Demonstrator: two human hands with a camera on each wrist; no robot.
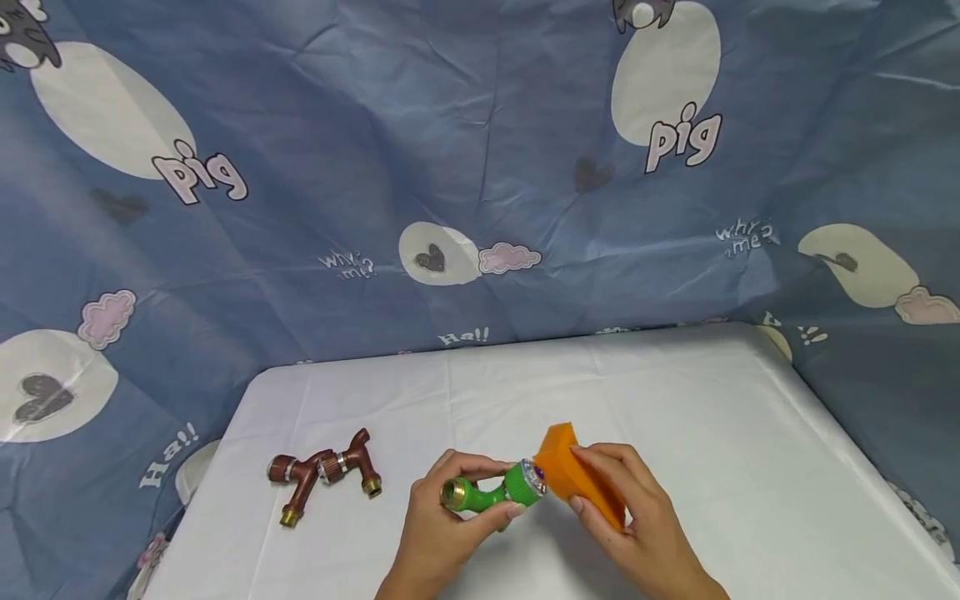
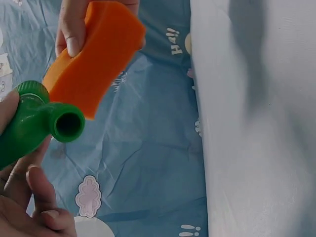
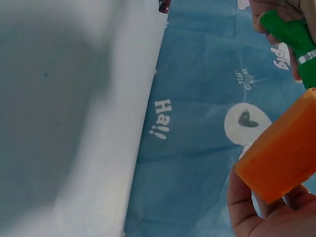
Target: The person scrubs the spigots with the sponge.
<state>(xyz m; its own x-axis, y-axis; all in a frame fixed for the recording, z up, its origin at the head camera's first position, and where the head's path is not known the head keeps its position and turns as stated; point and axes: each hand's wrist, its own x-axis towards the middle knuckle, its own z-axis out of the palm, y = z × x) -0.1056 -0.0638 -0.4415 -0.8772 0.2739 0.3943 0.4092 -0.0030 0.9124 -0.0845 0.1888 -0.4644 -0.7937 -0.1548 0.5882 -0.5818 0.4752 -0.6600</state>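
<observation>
My left hand [image 1: 442, 517] grips a green faucet [image 1: 483, 498] with a brass threaded end and a ridged knob. In my right hand [image 1: 637, 525] is an orange sponge [image 1: 573, 475], pinched between thumb and fingers. One end of the sponge meets the knob's silvery face in the head view. The left wrist view shows the faucet's round spout opening [image 2: 68, 124] near the sponge [image 2: 98, 54]. In the right wrist view the sponge [image 3: 281, 153] sits just below the faucet's knob [image 3: 307, 69].
Two brown faucets [image 1: 300, 483] with brass ends lie close together on the white-covered table [image 1: 360, 392], left of my hands. A blue printed cloth [image 1: 480, 167] hangs behind the table and along its sides.
</observation>
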